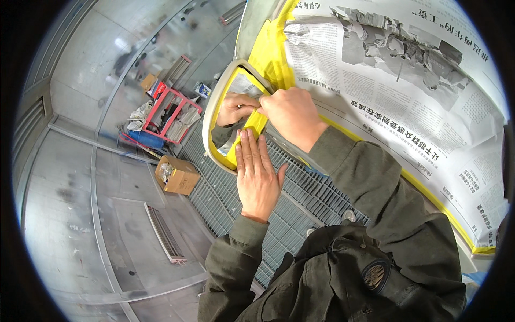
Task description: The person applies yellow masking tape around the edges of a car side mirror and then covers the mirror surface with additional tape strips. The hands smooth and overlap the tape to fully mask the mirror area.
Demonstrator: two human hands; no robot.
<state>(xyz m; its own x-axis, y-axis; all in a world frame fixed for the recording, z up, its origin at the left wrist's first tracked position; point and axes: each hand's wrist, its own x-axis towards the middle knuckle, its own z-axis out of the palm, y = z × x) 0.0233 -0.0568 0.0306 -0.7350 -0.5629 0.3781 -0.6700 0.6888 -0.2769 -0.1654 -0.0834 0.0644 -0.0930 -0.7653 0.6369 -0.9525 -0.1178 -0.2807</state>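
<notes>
A car's side mirror (207, 126) with a pale housing stands before me, yellow masking tape along the edge of its glass. Across the glass runs a wide strip of yellow masking tape (255, 123). My left hand (258, 180) lies with outstretched fingers on the strip's lower part, pressing it against the mirror. At the upper end, my right hand (294, 117) is closed in a pinch on the tape; its fingertips are partly hidden. The glass reflects a hand beside the strip. More yellow tape (271, 48) covers the mirror's mount.
Newspaper sheets (343, 102) edged with yellow tape cover the car body to the right. Below is a metal floor grating (289, 214). A red cart (166, 115) with supplies and a cardboard box (179, 177) stand to the left, near grey wall panels (64, 188).
</notes>
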